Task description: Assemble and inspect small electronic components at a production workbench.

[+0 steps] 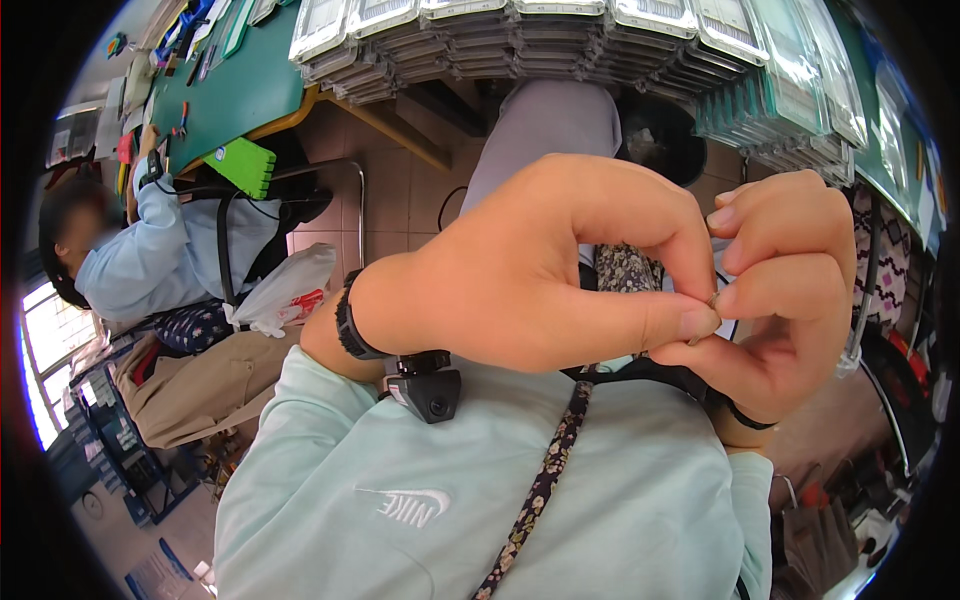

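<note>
Close in front of my chest, the two hands meet fingertip to fingertip. My left hand (pixel 560 275) reaches in from the left, its thumb and index finger pinched together. Against it, my right hand (pixel 790 285) is closed too, thumb and index finger pressed at the same spot and the other fingers curled. A tiny, thin, greyish sliver (pixel 713 300) shows between the fingertips; its kind is too small to make out. Around my left wrist is a black strap (pixel 350 315) carrying a small black camera (pixel 428 390).
Stacks of clear plastic cases (pixel 520 40) line the edge of the green-topped table ahead. Left, a co-worker in a light blue top (pixel 150 245) sits by another green table (pixel 225 90), near a bright green block (pixel 240 166). A white plastic bag (pixel 285 290) hangs nearby.
</note>
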`<state>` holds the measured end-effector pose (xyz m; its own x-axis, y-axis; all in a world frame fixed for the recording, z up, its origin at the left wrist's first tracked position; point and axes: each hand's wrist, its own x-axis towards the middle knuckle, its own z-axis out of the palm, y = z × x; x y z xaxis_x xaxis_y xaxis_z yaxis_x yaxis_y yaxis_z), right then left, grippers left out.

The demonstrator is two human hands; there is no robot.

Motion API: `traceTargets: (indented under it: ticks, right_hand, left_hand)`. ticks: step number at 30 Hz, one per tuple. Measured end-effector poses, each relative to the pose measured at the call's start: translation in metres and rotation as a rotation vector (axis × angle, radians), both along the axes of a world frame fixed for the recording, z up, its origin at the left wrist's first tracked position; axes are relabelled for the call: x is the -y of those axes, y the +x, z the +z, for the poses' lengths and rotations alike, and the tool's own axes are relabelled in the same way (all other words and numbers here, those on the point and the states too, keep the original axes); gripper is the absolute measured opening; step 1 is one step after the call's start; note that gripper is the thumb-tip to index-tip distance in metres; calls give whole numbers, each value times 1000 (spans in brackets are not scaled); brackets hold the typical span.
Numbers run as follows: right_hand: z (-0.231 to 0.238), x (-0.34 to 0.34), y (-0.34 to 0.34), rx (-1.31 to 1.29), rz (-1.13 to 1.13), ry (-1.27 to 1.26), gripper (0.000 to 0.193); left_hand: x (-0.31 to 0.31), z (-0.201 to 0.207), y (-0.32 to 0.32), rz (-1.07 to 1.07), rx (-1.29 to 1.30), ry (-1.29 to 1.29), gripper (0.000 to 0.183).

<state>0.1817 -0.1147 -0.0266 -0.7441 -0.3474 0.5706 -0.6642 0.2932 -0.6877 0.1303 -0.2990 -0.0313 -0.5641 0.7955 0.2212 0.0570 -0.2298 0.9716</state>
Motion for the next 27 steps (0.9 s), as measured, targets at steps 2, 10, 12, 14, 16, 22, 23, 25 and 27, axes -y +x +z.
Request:
traceTargets:
  ticks: [2,10,12,14,16,22,23,25,27]
  right_hand:
    - [-2,3,2,-3,-62,-9,40]
    - [0,3,7,42,-73,-51,38]
    - [2,2,9,60,-69,-63,38]
    - [3,2,10,87,-63,-76,37]
    - [-1,3,9,80,-49,-87,36]
    - [-6,6,12,60,-88,-121,37]
    - [-5,6,13,61,-108,-123,37]
    - [-7,6,12,70,-103,-134,38]
    - [-8,6,11,79,-103,-143,38]
  left_hand:
    - [1,-1,-1,9,-31,-1,6]
    - [1,5,5,32,-63,-19,6]
    - [-1,8,6,21,-73,-10,6]
    - [-1,9,7,16,-84,-5,6]
    - [0,8,8,30,-122,-21,6]
    - [-1,6,8,7,-121,-14,6]
    - [-1,6,8,3,-121,-12,6]
    - [0,5,8,-8,-81,-25,5]
    - [0,6,9,-5,-57,-43,5]
